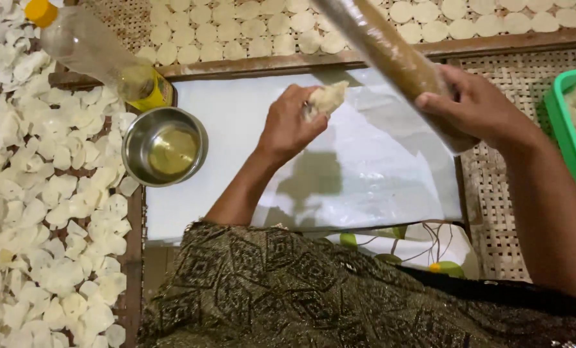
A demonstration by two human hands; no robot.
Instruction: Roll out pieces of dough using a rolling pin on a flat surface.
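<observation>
Your left hand [292, 125] sits near the middle of the white worktop [230, 116], fingers pinched around a lump of pale dough [328, 98] that pokes out at its 1 o'clock side. The dough hangs just above a sheet of clear plastic [371, 174] spread over the worktop.

Your right hand [475, 103] is at 3 o'clock from the left, fingers wrapped tight around a roller [391, 55] (brown, sleeved in plastic film) that slants up toward 11 o'clock, lifted off the sheet. Whether its lower end touches anything, you cannot tell; the hand covers it.

At 9 o'clock from your left hand stands a steel bowl [165, 147] holding a little yellow oil. Just beside it at 11 o'clock lies a clear bottle [94, 55] with a yellow cap [40, 12], tipped on its side, a little oil pooled at its base.

Thin white chips [36, 193] cover the left side of the view, heaped loosely. Round discs [249, 29] lie in rows on a woven tray [120, 19] at 12 o'clock. A green tub [562, 122] at the far right edge holds more dough. Your patterned sleeve [288, 290] fills the 6 o'clock edge.
</observation>
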